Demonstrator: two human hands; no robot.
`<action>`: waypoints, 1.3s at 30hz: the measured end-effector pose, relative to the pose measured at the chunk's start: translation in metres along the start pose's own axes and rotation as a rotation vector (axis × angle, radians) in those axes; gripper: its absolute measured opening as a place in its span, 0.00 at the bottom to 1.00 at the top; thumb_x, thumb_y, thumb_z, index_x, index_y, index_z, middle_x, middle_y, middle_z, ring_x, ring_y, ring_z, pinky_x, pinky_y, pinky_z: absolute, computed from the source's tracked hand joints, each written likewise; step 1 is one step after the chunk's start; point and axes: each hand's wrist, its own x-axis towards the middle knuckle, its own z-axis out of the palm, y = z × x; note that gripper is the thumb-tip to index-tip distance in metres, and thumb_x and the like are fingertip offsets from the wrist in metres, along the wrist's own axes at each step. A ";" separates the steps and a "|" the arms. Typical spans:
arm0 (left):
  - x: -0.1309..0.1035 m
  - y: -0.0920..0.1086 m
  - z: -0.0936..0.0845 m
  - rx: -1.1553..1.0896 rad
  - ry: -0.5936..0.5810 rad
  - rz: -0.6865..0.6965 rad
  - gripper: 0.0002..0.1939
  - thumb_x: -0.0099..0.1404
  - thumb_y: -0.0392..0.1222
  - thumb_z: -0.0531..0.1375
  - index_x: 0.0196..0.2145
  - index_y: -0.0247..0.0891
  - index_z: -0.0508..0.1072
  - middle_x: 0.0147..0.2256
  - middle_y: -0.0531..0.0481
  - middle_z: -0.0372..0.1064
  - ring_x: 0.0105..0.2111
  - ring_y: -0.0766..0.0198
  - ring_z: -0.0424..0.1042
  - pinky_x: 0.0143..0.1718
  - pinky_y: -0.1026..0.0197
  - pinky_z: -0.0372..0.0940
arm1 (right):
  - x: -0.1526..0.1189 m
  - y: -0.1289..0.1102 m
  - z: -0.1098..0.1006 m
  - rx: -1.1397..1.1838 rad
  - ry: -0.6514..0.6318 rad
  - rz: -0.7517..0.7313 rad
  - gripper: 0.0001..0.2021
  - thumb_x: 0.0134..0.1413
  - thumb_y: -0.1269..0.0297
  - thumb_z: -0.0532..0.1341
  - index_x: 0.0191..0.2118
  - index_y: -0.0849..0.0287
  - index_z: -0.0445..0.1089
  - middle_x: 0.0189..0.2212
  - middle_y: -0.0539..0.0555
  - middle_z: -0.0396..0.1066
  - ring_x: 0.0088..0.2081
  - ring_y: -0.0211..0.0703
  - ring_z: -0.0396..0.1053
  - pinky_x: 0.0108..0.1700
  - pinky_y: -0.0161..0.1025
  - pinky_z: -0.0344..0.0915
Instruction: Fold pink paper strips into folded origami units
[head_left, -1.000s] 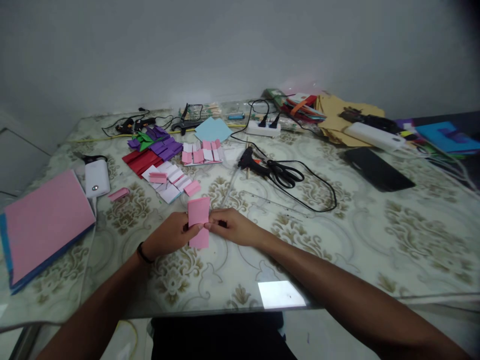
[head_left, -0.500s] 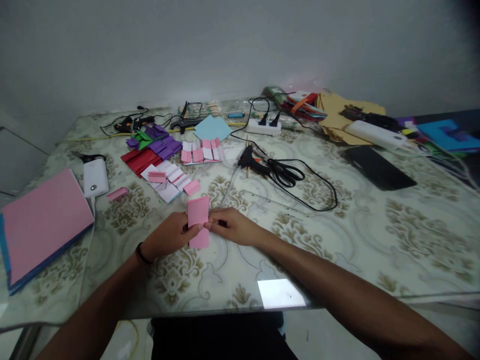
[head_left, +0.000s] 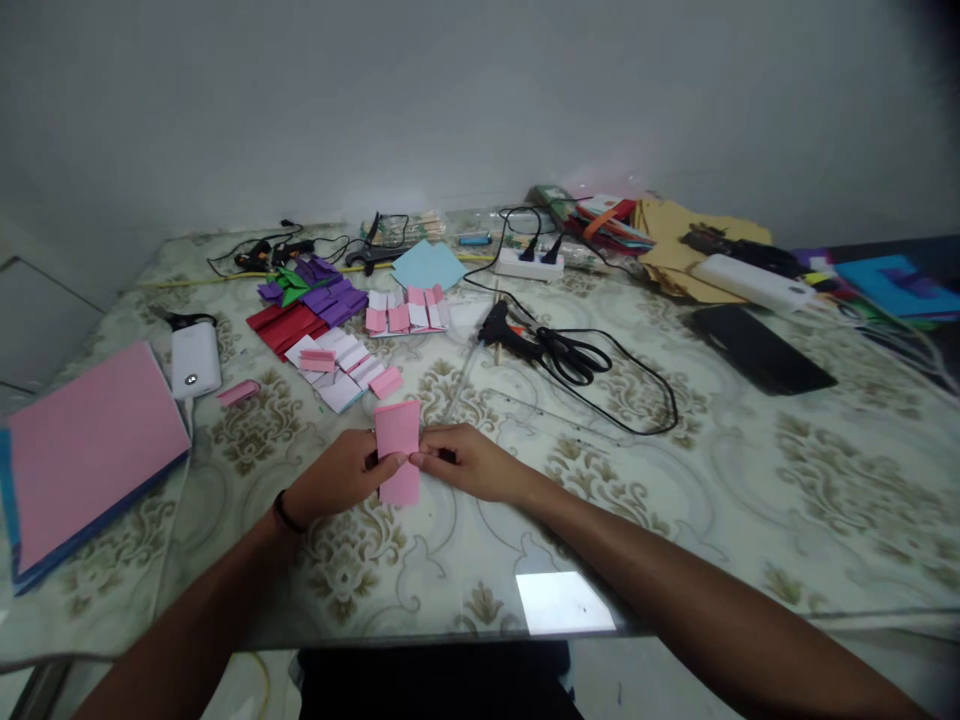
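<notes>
A narrow strip of pink paper (head_left: 398, 428) is held upright between my two hands, over the front middle of the table. My left hand (head_left: 349, 470) grips it from the left, thumb across its face. From the right, my right hand (head_left: 469, 460) pinches its edge, the two thumb tips almost meeting on the paper. Fingers behind the strip are hidden. Just beyond lie folded white and pink paper pieces (head_left: 347, 388), with a small folded pink piece (head_left: 240, 393) farther left.
A glue gun (head_left: 510, 335) with a coiled cord lies ahead, near a power strip (head_left: 529, 264). Pink sheets (head_left: 97, 450) and a white power bank (head_left: 196, 360) sit at left. Red folded paper (head_left: 289, 327), light blue paper (head_left: 429, 266) and a black phone-like slab (head_left: 763, 348) are farther out.
The view has tilted slightly, so everything sits a little lower in the picture. Both hands keep the same hold on the pink paper strip.
</notes>
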 end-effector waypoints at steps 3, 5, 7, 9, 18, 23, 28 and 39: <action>0.001 -0.001 -0.002 -0.076 0.012 -0.030 0.19 0.69 0.50 0.54 0.24 0.35 0.66 0.22 0.55 0.58 0.24 0.68 0.56 0.25 0.64 0.48 | 0.000 -0.001 0.000 -0.003 0.005 0.007 0.22 0.67 0.49 0.58 0.26 0.61 0.63 0.24 0.47 0.57 0.26 0.34 0.55 0.30 0.33 0.53; 0.002 -0.002 -0.003 -0.115 0.025 -0.030 0.19 0.68 0.49 0.55 0.24 0.35 0.65 0.22 0.56 0.57 0.24 0.69 0.54 0.25 0.65 0.48 | 0.001 -0.002 0.000 0.002 0.007 0.024 0.22 0.67 0.49 0.58 0.26 0.61 0.63 0.24 0.46 0.57 0.26 0.35 0.54 0.30 0.33 0.53; 0.002 -0.002 -0.002 -0.144 0.030 -0.029 0.18 0.68 0.49 0.55 0.24 0.35 0.65 0.22 0.57 0.55 0.24 0.69 0.53 0.25 0.65 0.48 | 0.001 -0.003 0.000 0.013 0.001 0.035 0.22 0.67 0.50 0.58 0.26 0.60 0.62 0.23 0.46 0.56 0.26 0.34 0.54 0.30 0.33 0.53; 0.002 -0.001 -0.002 -0.164 0.036 -0.036 0.18 0.68 0.48 0.55 0.23 0.35 0.64 0.22 0.57 0.54 0.23 0.70 0.52 0.25 0.65 0.48 | 0.001 -0.004 -0.001 0.023 -0.010 0.035 0.22 0.67 0.50 0.57 0.25 0.60 0.60 0.23 0.46 0.56 0.26 0.34 0.53 0.30 0.33 0.52; 0.003 -0.002 -0.002 -0.272 0.028 -0.046 0.17 0.68 0.48 0.56 0.26 0.35 0.67 0.23 0.56 0.60 0.24 0.69 0.57 0.25 0.66 0.52 | 0.001 0.001 -0.004 0.025 -0.042 0.050 0.21 0.67 0.53 0.56 0.25 0.59 0.58 0.24 0.46 0.55 0.26 0.35 0.53 0.29 0.33 0.52; 0.002 -0.007 -0.001 -0.328 0.026 -0.078 0.17 0.69 0.49 0.56 0.29 0.34 0.72 0.25 0.53 0.69 0.25 0.67 0.66 0.27 0.66 0.59 | 0.002 0.001 -0.005 0.035 -0.029 0.058 0.21 0.63 0.56 0.57 0.23 0.58 0.52 0.23 0.46 0.53 0.26 0.34 0.51 0.29 0.33 0.51; 0.003 -0.013 -0.001 -0.399 0.016 -0.096 0.16 0.70 0.49 0.57 0.31 0.34 0.72 0.26 0.52 0.71 0.26 0.66 0.70 0.29 0.65 0.63 | 0.003 0.003 -0.006 0.057 -0.031 0.051 0.19 0.61 0.59 0.58 0.23 0.58 0.52 0.23 0.46 0.52 0.26 0.34 0.52 0.29 0.33 0.51; 0.002 -0.008 -0.009 -0.432 0.021 -0.126 0.15 0.66 0.50 0.61 0.29 0.34 0.71 0.24 0.53 0.70 0.25 0.67 0.68 0.28 0.65 0.63 | 0.003 -0.001 -0.007 0.069 0.009 0.036 0.22 0.66 0.51 0.56 0.25 0.59 0.55 0.21 0.44 0.49 0.25 0.33 0.49 0.27 0.32 0.48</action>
